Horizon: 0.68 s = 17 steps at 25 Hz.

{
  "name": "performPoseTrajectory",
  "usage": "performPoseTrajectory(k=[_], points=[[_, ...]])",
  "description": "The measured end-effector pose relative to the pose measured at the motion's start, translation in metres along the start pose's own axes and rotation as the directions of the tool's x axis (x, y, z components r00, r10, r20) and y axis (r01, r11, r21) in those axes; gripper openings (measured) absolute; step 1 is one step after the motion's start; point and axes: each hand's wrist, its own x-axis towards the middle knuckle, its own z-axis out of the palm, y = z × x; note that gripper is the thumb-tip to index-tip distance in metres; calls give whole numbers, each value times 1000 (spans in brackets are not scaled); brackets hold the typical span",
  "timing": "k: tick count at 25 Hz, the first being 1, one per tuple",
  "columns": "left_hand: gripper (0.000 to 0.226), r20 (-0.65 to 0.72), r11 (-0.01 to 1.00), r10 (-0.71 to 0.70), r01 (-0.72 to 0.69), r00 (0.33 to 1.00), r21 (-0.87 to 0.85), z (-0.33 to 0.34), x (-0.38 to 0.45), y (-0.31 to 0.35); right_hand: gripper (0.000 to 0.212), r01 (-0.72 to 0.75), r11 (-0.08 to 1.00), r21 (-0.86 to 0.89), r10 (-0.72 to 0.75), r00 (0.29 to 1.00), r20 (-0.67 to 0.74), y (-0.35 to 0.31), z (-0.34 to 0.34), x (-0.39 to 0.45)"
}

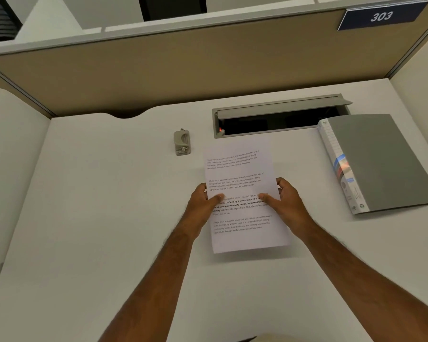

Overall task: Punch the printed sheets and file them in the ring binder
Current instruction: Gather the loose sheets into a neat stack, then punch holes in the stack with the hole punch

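Both hands, left hand (203,202) and right hand (286,201), are closing their grip on the white printed sheets (242,193) mid-table (97,206); the closed grey ring binder (378,161) is lying at two o'clock, the small grey hole punch (182,142) at eleven.

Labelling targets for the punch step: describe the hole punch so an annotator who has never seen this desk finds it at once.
Start at the open cable tray set into the white desk. Just left of its left end, alone on bare desk, sits the hole punch. It is small, grey-beige and blocky, unlike the flat printed sheets and the grey binder.
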Motion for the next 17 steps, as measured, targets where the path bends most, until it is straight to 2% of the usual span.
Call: performPoseTrajectory(k=[3, 8, 12, 17], points=[[32, -14, 997, -62, 62, 998, -40, -3, 15, -4, 40, -29, 1000, 5, 29, 999, -13, 12, -1, 9], [30, -66, 994, -93, 89, 994, -59, -17, 47, -3, 41, -66, 998, 19, 67, 997, -31, 20, -2, 21], [22, -197, 999, -31, 27, 980, -21, -38, 82, 5, 40, -71, 997, 19, 72, 997, -33, 21, -1, 31], [19, -372, 997, 70, -55, 926, 53, -63, 123, 36, 39, -75, 997, 32, 76, 997, -32, 24, 0, 42]])
